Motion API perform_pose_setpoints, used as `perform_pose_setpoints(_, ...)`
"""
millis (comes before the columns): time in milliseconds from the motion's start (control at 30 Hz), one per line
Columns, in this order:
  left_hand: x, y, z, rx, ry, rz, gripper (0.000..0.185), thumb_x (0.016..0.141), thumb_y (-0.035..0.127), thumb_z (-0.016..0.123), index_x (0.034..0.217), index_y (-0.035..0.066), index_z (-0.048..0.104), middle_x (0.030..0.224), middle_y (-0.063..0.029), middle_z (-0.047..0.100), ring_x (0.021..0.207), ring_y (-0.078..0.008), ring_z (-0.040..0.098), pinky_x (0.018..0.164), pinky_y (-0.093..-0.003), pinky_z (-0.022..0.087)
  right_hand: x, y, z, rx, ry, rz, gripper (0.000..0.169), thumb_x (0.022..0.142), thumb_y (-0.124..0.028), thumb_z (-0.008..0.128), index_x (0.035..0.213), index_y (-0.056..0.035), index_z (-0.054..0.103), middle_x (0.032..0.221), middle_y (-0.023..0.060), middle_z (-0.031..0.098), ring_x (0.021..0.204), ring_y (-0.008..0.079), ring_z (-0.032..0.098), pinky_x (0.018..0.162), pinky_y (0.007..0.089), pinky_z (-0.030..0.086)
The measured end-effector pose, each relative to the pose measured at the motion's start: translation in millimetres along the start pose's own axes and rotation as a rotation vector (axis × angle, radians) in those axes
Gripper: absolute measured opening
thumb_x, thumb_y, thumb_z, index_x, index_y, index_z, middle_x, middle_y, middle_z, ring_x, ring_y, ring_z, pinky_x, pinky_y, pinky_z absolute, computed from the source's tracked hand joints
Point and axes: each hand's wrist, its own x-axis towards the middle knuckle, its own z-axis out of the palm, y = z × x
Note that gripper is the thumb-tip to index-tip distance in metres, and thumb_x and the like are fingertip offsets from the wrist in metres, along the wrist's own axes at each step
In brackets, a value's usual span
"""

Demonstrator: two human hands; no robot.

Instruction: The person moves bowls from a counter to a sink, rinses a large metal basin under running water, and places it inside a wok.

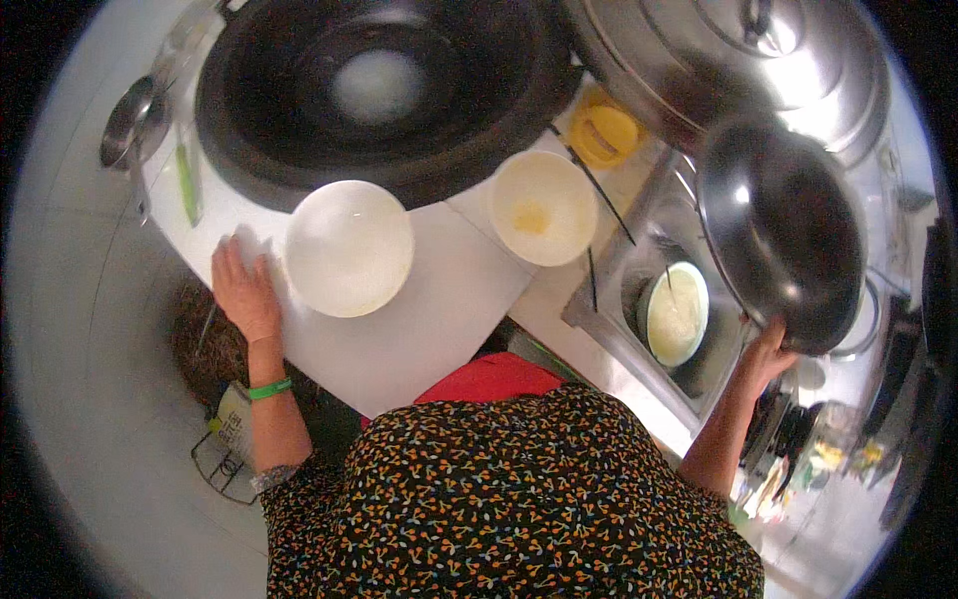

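Note:
My left hand point(247, 292) lies palm down on the white countertop point(456, 292), holding nothing, its fingers somewhat apart. Just to its right stands a white bowl point(349, 248), which looks empty. My right hand point(767, 352) grips the lower rim of a dark, shiny round pan point(782, 232), which is tilted up at the sink's right side. Below and left of the pan, a pale bowl point(677, 314) of cloudy whitish liquid sits in the steel sink point(644, 224). Another white bowl point(543, 210) has a yellowish patch of residue in its bottom.
A large black wok point(299, 135) is set in the stove ahead. A big steel lid point(718, 67) is at its right. Near the second bowl are a yellow container point(606, 135) and dark chopsticks point(599, 187). A metal ladle point(135, 123) hangs over the left edge.

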Motion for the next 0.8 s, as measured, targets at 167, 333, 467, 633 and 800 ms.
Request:
perform_pose_setpoints(167,2.7,17.7,-15.4,-0.011,-0.003,-0.095,0.05,0.077,0.016,0.059,0.123,0.006,0.042,0.128,-0.0143,0.04,0.119,-0.0324,0.035,0.099,-0.0427,0.027,38.7,-86.5,184.2,0.016,-0.508,-0.196,0.038,0.079,-0.01,0.053,0.116,-0.0001,0.047,0.101,0.0155,0.058,0.082,0.0216,0.056,0.069,0.0324,0.045)
perform_pose_setpoints(333,4.2,45.3,-37.1,-0.026,-0.032,-0.147,0.057,0.073,0.012,0.062,0.125,0.006,0.039,0.131,-0.0127,0.037,0.123,-0.0306,0.031,0.103,-0.042,0.023,40.2,-162.3,347.9,0.009,-0.907,-0.085,0.066,0.074,-0.005,0.048,0.134,-0.0074,0.021,0.096,0.0259,0.056,0.07,0.0342,0.06,0.049,0.0381,0.05)
perform_pose_setpoints(467,3.7,62.9,-63.4,-0.046,-0.077,-0.22,0.064,0.068,0.006,0.064,0.126,0.008,0.039,0.133,-0.0123,0.035,0.124,-0.0304,0.03,0.103,-0.0411,0.022,52.8,-109.7,460.2,-0.349,-0.804,-0.39,0.062,0.08,-0.008,0.046,0.135,-0.0095,0.018,0.107,0.0303,0.051,0.091,0.0427,0.055,0.079,0.0482,0.043)
perform_pose_setpoints(633,4.6,72.6,-70.8,-0.071,-0.142,-0.283,0.066,0.064,0.004,0.065,0.125,0.007,0.04,0.134,-0.0123,0.034,0.125,-0.0304,0.029,0.104,-0.0416,0.021,33.0,-109.1,498.1,-0.495,-0.744,-0.483,0.056,0.085,-0.013,0.041,0.135,-0.0107,0.016,0.108,0.0304,0.047,0.09,0.0446,0.053,0.078,0.0475,0.044)
perform_pose_setpoints(800,1.0,73.8,-78.5,-0.065,-0.171,-0.267,0.067,0.063,0.004,0.066,0.125,0.008,0.04,0.134,-0.0112,0.034,0.125,-0.0306,0.028,0.104,-0.0417,0.021,-14.3,-99.4,518.9,-0.357,-0.819,-0.276,0.06,0.08,-0.011,0.047,0.132,-0.0083,0.017,0.104,0.0305,0.048,0.085,0.0448,0.055,0.075,0.048,0.045)
